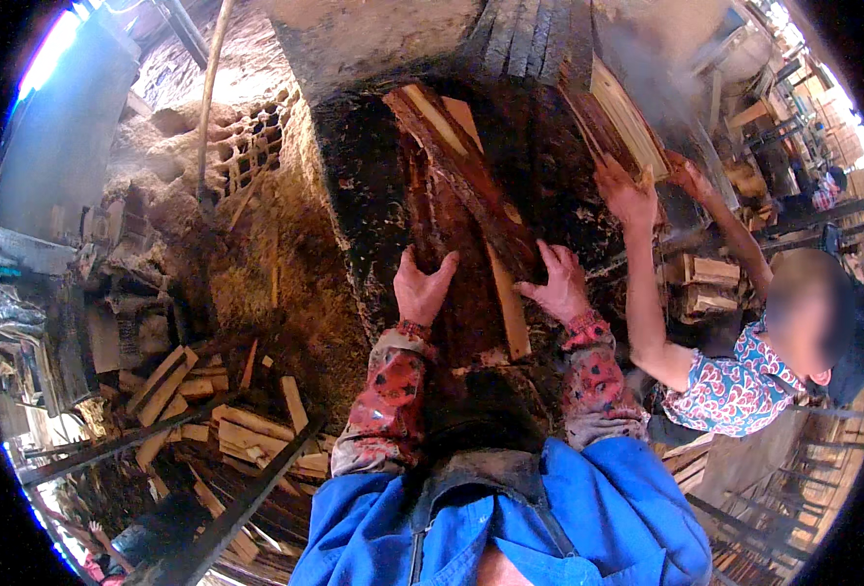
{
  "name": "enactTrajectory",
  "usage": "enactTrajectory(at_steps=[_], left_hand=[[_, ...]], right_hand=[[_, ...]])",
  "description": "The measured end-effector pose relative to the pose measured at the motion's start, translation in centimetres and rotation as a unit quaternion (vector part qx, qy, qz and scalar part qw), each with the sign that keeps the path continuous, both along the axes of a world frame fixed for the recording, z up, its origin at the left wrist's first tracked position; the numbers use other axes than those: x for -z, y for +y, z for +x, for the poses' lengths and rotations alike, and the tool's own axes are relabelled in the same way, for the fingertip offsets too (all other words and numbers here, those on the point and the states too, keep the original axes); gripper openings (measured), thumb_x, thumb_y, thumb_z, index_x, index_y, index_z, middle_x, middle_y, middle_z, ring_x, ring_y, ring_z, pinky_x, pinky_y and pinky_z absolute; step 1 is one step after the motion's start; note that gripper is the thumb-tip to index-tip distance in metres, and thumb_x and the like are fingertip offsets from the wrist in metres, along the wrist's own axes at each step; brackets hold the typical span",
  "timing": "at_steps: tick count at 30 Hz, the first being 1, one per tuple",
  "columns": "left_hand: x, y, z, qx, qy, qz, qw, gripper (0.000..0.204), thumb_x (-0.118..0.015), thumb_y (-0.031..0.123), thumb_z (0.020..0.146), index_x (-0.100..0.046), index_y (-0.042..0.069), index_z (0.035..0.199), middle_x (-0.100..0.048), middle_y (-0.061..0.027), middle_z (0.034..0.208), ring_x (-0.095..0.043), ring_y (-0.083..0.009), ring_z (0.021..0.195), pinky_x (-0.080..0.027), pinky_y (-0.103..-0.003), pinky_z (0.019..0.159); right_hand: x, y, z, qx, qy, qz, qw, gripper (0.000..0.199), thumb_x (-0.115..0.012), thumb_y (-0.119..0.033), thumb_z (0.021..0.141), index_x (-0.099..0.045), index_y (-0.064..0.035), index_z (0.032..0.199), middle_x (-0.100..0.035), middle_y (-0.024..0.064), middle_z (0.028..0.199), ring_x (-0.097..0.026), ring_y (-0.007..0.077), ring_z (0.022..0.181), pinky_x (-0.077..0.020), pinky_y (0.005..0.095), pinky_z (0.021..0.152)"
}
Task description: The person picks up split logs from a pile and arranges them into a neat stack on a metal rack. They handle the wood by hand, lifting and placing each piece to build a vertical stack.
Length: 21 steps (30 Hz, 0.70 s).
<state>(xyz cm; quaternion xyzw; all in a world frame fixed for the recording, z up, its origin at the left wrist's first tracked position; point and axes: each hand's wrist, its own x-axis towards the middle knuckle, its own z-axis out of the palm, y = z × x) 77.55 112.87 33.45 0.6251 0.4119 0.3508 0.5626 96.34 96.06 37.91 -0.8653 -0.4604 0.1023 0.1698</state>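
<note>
We list, first, the left hand (424, 291): its thumb and fingers are spread in an open curve, beside the lower part of the dark reddish wood. Next, the right hand (561, 286): its thumb stands apart from the fingers, at the near end of a bark-edged slab (466, 171) (whether it bears on the wood, we cannot tell).

The slab lies aslant ahead of both hands, its far end toward the left, across a pale plank (507, 303) that shows beyond and below it. Under these we enter a blackened surface (364, 186).

On the forearms we record red patterned sleeves (393, 381); on the body, a blue garment (373, 523).

To the right, a co-worker in a patterned top (730, 386) has both hands raised at a pale-faced board (627, 112).

To the left, we count in a heap of cut wood (256, 437), a dark bar (256, 498) slanting past it, a pole (209, 107) and a pitted earthen wall (256, 142).
</note>
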Motion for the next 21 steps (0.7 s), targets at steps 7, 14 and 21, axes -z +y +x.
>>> enactTrajectory(at_steps=[7, 14, 21], left_hand=[[-0.5, -0.3, -0.3, -0.003, -0.003, -0.019, 1.000, 0.040, -0.075, 0.019, 0.081, -0.059, -0.004, 0.109, -0.067, -0.0095, 0.102, -0.062, -0.0157, 0.090, -0.049, -0.031, 0.081], [0.3, 0.2, -0.1, -0.028, 0.018, -0.007, 0.999, 0.056, -0.064, 0.041, 0.088, -0.055, -0.008, 0.113, -0.067, -0.0202, 0.100, -0.066, -0.0304, 0.092, -0.050, -0.039, 0.077], [-0.1, 0.2, -0.4, 0.000, -0.069, -0.022, 0.997, 0.057, -0.062, 0.041, 0.090, -0.053, -0.008, 0.117, -0.065, -0.0174, 0.106, -0.061, -0.0226, 0.095, -0.047, -0.033, 0.084]], right_hand=[[-2.8, 1.3, -1.5, 0.025, 0.051, -0.053, 0.997, 0.096, -0.079, -0.046, 0.064, -0.038, 0.0027, 0.136, -0.044, 0.0278, 0.122, -0.045, 0.0429, 0.116, -0.0400, 0.0469, 0.099], [-4.8, 1.2, -6.7, 0.039, 0.043, 0.017, 0.998, 0.090, -0.079, -0.043, 0.068, -0.039, 0.0062, 0.131, -0.047, 0.0226, 0.111, -0.052, 0.0398, 0.104, -0.0473, 0.0438, 0.085], [-3.1, 1.1, -10.8, -0.059, 0.032, 0.113, 0.991, 0.059, -0.072, -0.038, 0.078, -0.054, -0.0001, 0.119, -0.056, 0.0214, 0.107, -0.062, 0.0380, 0.092, -0.0522, 0.0440, 0.074]])
